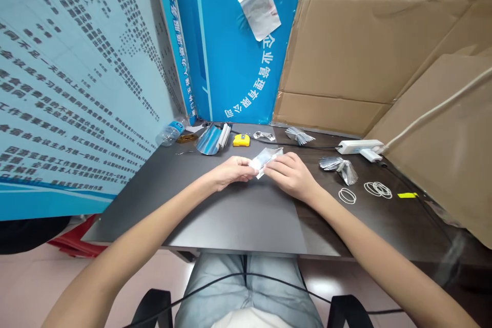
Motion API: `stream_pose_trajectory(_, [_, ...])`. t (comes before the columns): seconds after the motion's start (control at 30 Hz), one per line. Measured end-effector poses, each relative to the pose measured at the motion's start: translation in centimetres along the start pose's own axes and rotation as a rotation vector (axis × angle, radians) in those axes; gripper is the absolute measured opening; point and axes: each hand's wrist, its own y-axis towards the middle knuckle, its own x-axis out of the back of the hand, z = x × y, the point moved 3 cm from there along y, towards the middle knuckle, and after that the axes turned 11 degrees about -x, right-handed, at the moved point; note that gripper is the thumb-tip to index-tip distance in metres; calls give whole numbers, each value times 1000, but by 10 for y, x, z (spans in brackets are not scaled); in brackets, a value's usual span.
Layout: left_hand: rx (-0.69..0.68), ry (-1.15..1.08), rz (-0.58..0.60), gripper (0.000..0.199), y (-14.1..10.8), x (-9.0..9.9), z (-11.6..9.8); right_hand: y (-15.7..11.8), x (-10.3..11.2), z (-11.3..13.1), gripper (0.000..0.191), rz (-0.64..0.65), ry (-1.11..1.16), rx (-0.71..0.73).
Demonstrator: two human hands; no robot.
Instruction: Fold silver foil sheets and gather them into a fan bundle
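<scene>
Both of my hands meet over a grey mat [238, 220] on a dark desk. My left hand [230, 173] and my right hand [290, 175] pinch opposite ends of a small, crinkled piece of silvery foil or clear film [266, 161]. Its folds show between my fingertips, and my fingers hide part of it. Beyond my right hand lies a pleated silver foil fan [338, 169], with a similar fan [299, 136] farther back.
A blue-backed foil sheet [210, 141], yellow tape measure [241, 140], crumpled foil [264, 136], and plastic bottle [171, 132] stand at the back. Rubber bands [378, 189] and a yellow strip [407, 195] lie right. A power strip [359, 146] sits by cardboard.
</scene>
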Motion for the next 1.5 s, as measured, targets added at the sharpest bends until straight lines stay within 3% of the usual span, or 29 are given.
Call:
stream_pose_trajectory(0.13, [17,19,12,40,-2,1,-2,-2,6,7,20,-251,-93,143])
stream_pose_trajectory(0.23, [26,10,3,39,-3,0,-2,0,12,13,16,-315,-134,135])
stream_pose_trajectory(0.37, [58,-49,-12,38,-2,0,1,1,13,21,18,-248,-122,103])
stream_pose_trajectory(0.57, [116,-125,-11,38,-1,1,2,-3,3,17,12,-109,93,21])
stream_pose_trajectory(0.9, [134,-125,-19,35,-2,2,0,-5,6,20,22,-136,-13,80])
stream_pose_trajectory(1.27, [86,-89,1,31,-2,1,2,-8,5,19,20,-141,-34,99])
stream_pose_trajectory(1.37, [79,-109,10,32,-3,-1,4,-8,2,20,21,-99,60,11])
stream_pose_trajectory(1.5, [65,-112,13,31,-4,-4,3,-7,-4,21,14,-40,446,-293])
